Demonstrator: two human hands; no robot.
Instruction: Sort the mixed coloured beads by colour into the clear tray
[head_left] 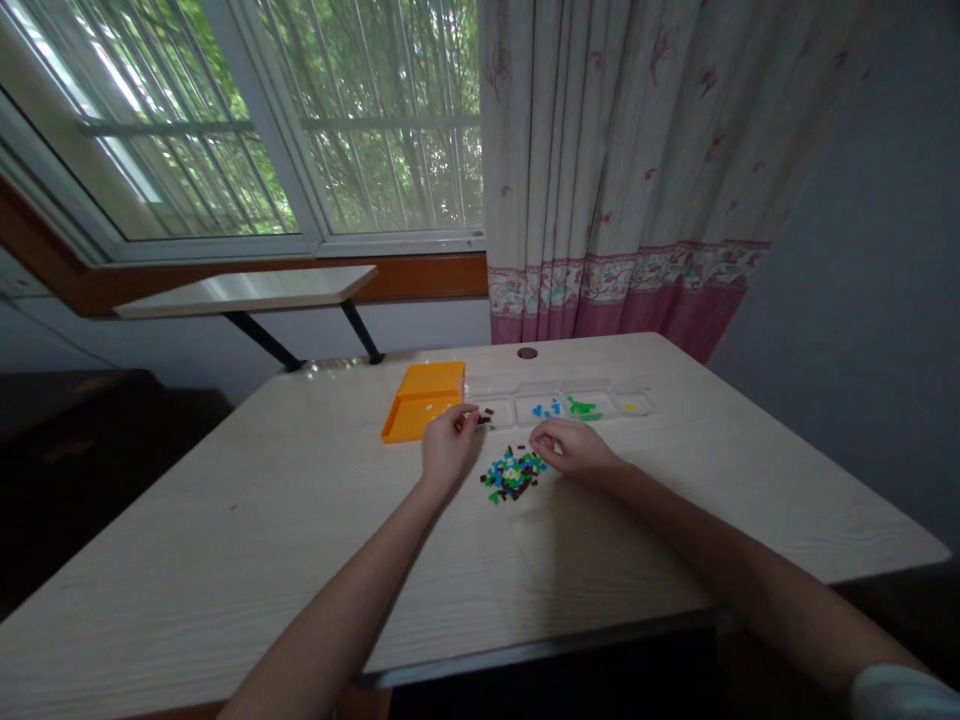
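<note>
My left hand (448, 447) is at the left end of the clear trays, fingers pinched on what looks like a small brown piece (460, 424). More brown pieces (487, 414) lie just beyond its fingertips, in the leftmost clear tray (504, 411). My right hand (574, 446) is curled closed at the right edge of a mixed pile of small blue, green, brown and white pieces (513, 474). Whatever its fingertips hold is too small to make out. Blue pieces (546, 408), green pieces (582, 407) and a yellow piece (631, 407) sit in separate clear compartments behind it.
An open orange case (409, 417) with a few pale pieces stands left of the trays, partly behind my left hand. The wooden table (300, 560) carries a raised shelf (255, 288) at its far left. A round brown cable hole (527, 353) lies near the back edge.
</note>
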